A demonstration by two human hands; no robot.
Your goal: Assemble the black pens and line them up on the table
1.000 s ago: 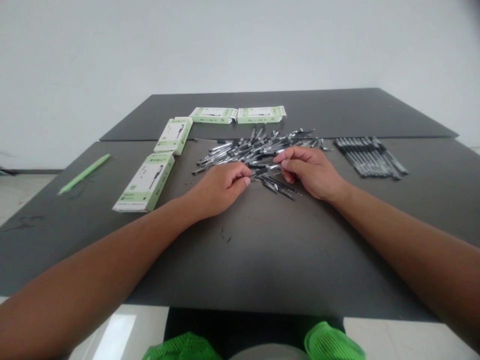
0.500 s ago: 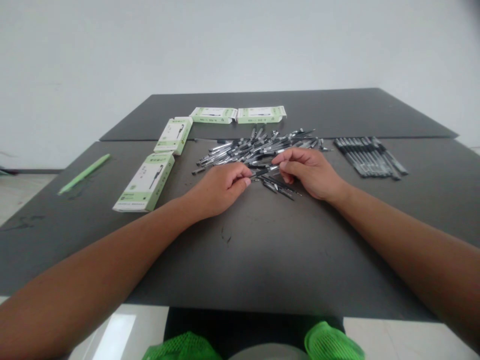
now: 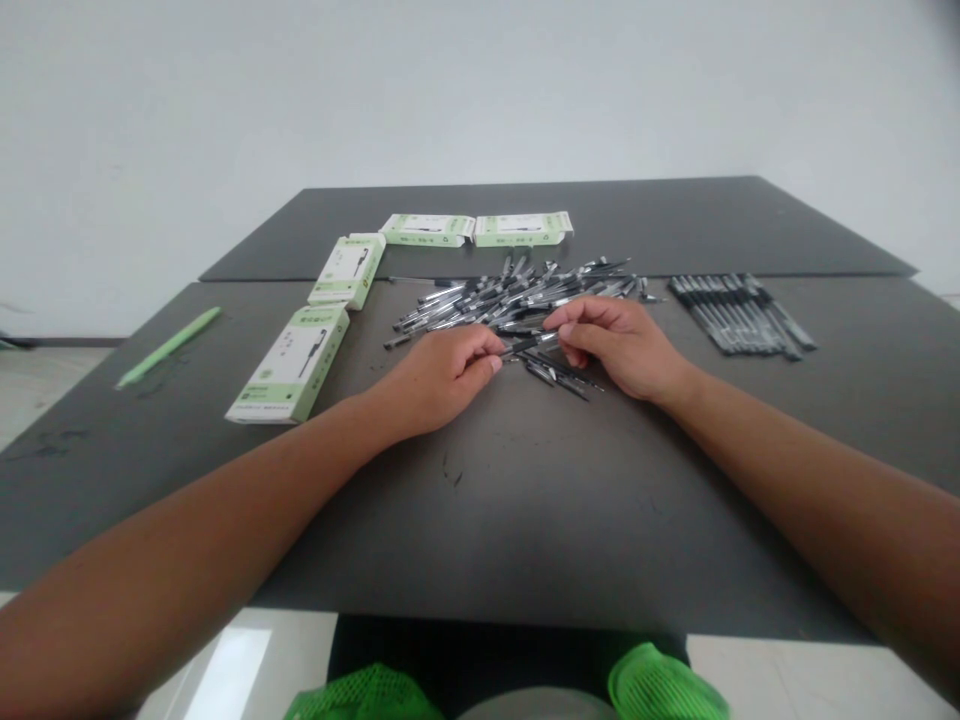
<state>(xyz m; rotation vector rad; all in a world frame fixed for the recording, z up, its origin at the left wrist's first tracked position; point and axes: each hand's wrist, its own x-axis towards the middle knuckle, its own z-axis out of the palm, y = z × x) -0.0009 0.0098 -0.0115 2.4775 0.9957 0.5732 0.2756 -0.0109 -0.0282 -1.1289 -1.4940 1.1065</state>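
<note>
The left hand (image 3: 446, 375) and right hand (image 3: 622, 345) cover the ends of the pen (image 3: 531, 343) between them. The boxes (image 3: 300, 345) are too blurred to read. Piled pens (image 3: 517, 292) partly hide one another. The bottom edge crops the green mesh (image 3: 667, 690).

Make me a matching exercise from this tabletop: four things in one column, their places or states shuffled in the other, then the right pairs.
Things
1. slim green object
2. black-gripped pen
3. row of pens
4. heap of pens

Places or states
A. side by side, right of the right hand
B. crossing at many angles
C. left of the boxes
D. between the fingers of the left hand and right hand

Pairs: 1-C, 2-D, 3-A, 4-B
</note>
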